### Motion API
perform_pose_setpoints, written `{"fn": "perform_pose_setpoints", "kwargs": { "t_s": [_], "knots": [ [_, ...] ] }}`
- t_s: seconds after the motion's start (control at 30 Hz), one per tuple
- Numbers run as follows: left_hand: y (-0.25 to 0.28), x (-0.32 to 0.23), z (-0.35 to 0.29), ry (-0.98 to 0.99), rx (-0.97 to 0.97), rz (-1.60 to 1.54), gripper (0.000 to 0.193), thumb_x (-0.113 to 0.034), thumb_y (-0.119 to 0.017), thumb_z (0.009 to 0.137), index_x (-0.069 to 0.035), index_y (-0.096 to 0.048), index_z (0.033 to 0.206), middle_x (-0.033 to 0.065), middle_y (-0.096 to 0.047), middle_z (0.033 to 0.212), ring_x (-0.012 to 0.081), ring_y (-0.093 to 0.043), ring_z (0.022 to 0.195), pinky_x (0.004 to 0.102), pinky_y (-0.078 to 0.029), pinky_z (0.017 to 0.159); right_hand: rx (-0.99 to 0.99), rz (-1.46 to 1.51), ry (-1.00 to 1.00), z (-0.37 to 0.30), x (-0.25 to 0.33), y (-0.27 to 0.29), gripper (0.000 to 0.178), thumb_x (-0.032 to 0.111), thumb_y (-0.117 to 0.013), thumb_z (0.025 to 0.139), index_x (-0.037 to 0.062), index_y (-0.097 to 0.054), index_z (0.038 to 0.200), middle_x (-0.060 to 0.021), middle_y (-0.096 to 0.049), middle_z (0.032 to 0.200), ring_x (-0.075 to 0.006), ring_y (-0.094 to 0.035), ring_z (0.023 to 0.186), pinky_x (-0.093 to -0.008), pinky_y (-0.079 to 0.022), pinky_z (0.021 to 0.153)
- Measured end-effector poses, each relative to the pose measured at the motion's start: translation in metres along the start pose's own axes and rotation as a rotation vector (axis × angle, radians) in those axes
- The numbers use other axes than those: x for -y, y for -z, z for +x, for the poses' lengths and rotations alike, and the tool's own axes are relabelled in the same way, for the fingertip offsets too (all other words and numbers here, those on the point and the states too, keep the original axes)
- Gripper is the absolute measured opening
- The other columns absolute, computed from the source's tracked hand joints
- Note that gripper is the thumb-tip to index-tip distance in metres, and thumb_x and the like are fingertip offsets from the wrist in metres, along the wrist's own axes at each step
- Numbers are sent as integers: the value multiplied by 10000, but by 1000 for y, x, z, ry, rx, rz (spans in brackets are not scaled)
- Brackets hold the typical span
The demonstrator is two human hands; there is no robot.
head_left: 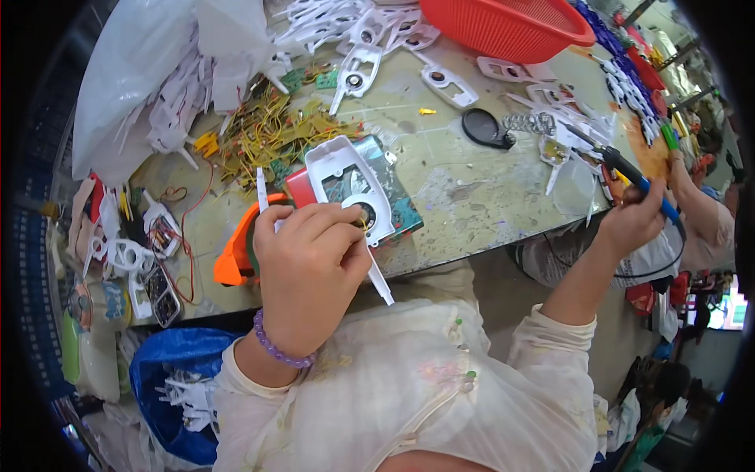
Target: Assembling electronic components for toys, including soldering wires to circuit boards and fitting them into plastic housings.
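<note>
My left hand (311, 256) bends over a white plastic housing (321, 161) with a rectangular opening and a round dark part (366, 214). Thumb and forefinger pinch what looks like a thin yellow wire beside that round part. The housing rests on a flat red and dark green box (405, 206), its narrow handle pointing toward me. Off to the right, my right hand (635, 216) grips a soldering iron (623, 164) by its black and blue handle; the tip points up and left, near a coiled metal spring stand (531, 123). Under my left fingers lies an orange tool (236, 256), partly covered.
Tangled yellow wires with circuit boards (275, 130) lie at the left, beside a clear bag of white parts (141, 86). A red basket (511, 31) and more white housings (448, 85) sit farther back. A black ring-shaped part (485, 128) lies mid-table. Another person's arm (696, 197) is at the right.
</note>
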State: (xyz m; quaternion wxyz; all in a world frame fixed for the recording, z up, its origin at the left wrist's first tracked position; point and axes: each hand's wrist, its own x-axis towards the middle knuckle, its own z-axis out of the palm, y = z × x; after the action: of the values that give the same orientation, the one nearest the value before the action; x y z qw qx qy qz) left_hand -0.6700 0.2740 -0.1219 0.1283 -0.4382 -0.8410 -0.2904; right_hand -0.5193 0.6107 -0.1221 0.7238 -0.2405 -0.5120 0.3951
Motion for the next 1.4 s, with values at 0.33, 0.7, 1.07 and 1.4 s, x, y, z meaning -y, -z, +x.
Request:
{"fn": "perform_pose_setpoints", "kwargs": {
  "t_s": [0.33,0.7,1.07,1.4],
  "knots": [
    [5,4,-5,-35,-10,-18,72,-112,-705,698,-92,-641,724,-16,-665,904,165,-608,922,431,-372,909,530,-297,-288,-17,-75,-40,413,279,-667,886,-36,-497,1092,8,-521,668,-47,-420,607,-208,-322,547],
    [48,58,-16,44,66,-254,283,-38,-673,739,-34,-662,1021,118,-650,1072,280,-602,998,375,-450,864,1332,49,705,-180,44,-43,331,29,-694,679,67,-666,1007,-115,-567,1138,-222,-574,813,-284,-484,656],
    [39,62,-18,59,55,-441,331,-109,-745,714,-62,-631,1021,86,-631,931,273,-630,807,365,-502,707,1536,187,1223,-157,115,-136,295,159,-606,709,35,-603,976,-36,-603,874,-178,-560,810,-274,-458,623],
    [40,97,-27,26,136,-369,388,-140,-700,749,-31,-596,1107,143,-628,976,296,-617,870,366,-494,798,1998,-231,-353,-180,109,-240,323,254,-595,918,17,-560,1134,-30,-580,751,-80,-500,614,-257,-420,533]
  ]
}}
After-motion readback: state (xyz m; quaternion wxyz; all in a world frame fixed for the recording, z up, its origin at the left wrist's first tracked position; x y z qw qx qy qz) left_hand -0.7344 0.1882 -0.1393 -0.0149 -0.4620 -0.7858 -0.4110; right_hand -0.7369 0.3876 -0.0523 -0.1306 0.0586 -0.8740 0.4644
